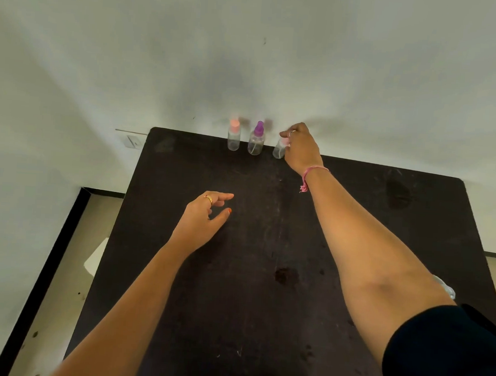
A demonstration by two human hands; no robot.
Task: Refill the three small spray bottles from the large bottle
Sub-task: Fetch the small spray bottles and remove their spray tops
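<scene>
Along the far edge of the dark counter (178, 270), against the wall, left to right:

Left hand (203, 217): low over mid-counter, fingers loosely spread, holding nothing.

Pink-capped spray bottle (233, 137): upright, long axis vertical, nozzle up.

Purple-capped spray bottle (256, 140): just beside it, upright, clear and seemingly empty.

Third small bottle (278, 149): tilted, top leaning right under the right hand (301, 150), whose fingers curl round its cap end.

Advice: steady the body with the free hand, lift it straight clear of its neighbours.

Large bottle: not clearly seen; a clear shape (445, 288) shows behind the right elbow.
</scene>
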